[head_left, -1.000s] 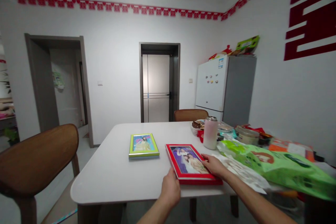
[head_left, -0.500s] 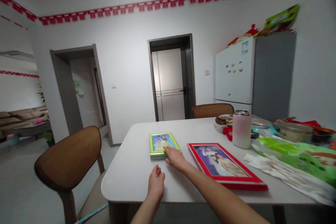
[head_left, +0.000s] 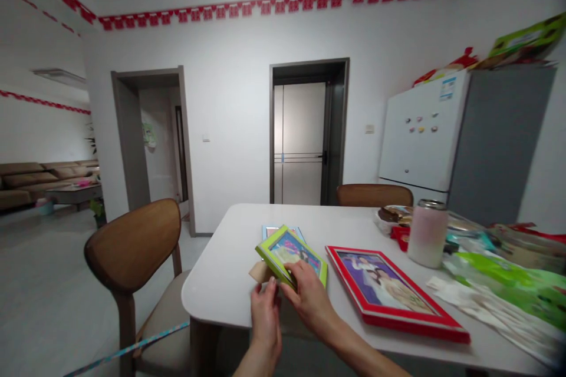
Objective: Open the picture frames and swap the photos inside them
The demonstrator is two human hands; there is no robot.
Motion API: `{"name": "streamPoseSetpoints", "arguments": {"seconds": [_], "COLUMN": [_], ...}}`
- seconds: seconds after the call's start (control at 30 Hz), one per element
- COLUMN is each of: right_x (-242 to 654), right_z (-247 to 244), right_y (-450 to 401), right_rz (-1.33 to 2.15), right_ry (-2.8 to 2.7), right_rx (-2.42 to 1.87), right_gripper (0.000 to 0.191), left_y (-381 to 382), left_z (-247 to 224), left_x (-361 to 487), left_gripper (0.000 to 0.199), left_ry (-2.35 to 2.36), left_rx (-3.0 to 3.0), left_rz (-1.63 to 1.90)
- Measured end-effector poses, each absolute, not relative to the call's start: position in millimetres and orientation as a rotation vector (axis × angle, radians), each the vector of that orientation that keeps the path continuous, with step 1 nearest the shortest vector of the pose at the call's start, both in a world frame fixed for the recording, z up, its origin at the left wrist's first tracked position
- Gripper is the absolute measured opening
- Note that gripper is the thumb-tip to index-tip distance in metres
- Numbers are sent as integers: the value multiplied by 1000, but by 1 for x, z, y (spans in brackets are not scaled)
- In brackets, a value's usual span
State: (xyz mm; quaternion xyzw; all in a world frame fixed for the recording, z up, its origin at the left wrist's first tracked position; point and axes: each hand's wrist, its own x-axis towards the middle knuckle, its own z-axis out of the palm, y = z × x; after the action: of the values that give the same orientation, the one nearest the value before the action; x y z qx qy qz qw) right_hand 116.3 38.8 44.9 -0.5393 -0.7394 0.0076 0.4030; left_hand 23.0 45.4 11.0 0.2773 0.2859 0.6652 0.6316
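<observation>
My right hand (head_left: 307, 291) grips the near edge of a green picture frame (head_left: 317, 268), which is lifted and tilted above the white table (head_left: 221, 259). Just left of it, my left hand (head_left: 266, 309) has its fingertips at a brown flap (head_left: 260, 271) under the green frame; whether they pinch it is unclear. Behind and partly beneath the green frame, a light blue frame (head_left: 267, 230) shows on the table. A larger red picture frame (head_left: 415, 330) lies to the right of my hands.
On the table's right are a pink bottle (head_left: 428, 235), white gloves (head_left: 481, 306) and a green package (head_left: 495, 271). Brown chairs stand at the left (head_left: 132, 247) and far side (head_left: 375, 194). A fridge (head_left: 420, 135) is at the back right.
The green frame has been picked up and tilted, uncovering the light blue frame and the brown flap. My left hand has come up to the flap. The view has shifted left.
</observation>
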Motion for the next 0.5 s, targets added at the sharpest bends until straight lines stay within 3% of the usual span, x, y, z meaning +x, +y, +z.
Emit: {"name": "streamPoseSetpoints", "arguments": {"seconds": [0.17,0.3,0.4,0.5], "right_x": [108,106,119,142], "right_z": [48,51,58,61], "right_y": [10,-4,-13,-18], "right_rz": [232,597,990,1134], "right_ry": [-1741,-1518,-1175,-921], "right_rx": [-1172,-1012,-872,-880], "right_gripper": [24,32,42,49], "left_y": [30,16,2,-7], "left_z": [34,40,34,21], "left_x": [31,27,18,12], "left_gripper": [44,41,36,42], "left_ry": [568,804,913,755], "left_rx": [777,1128,1684,2393], "left_rz": [1716,1756,1696,1591]}}
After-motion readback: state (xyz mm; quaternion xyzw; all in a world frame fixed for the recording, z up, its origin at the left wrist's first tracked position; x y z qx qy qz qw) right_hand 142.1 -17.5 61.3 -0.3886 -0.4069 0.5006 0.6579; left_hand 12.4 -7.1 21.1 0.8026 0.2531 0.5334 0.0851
